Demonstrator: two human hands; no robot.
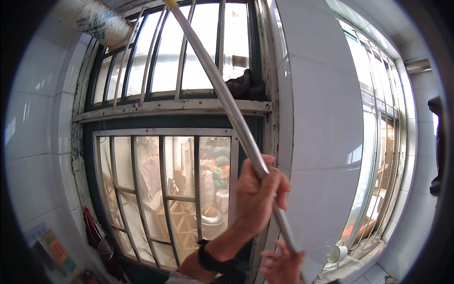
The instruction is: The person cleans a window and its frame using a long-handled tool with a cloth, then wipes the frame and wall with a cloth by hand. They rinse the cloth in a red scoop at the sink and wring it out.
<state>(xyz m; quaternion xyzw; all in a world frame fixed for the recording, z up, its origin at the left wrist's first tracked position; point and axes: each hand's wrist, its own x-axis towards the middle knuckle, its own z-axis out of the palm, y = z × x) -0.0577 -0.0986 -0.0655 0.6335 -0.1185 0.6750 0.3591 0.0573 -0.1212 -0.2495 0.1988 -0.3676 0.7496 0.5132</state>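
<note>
A long metal pole (230,106) slants from the lower right up to the top edge, where a yellow piece (170,3) shows at its end. What lies beyond that end is out of view. My left hand (262,185), with a black band (211,257) on its wrist, is wrapped round the pole at about mid-height in front of the window frame. Lower down, at the bottom edge, my right hand (283,266) closes on the lower part of the pole. Part of that hand and the pole's bottom end are cut off.
Ahead stands a barred window (165,199) with a green frame. Dark cloth (247,86) sits on its upper ledge. A wrapped pipe (105,26) juts in at the top left. A folded umbrella (99,236) hangs at lower left. A white mug (337,254) stands by the right window.
</note>
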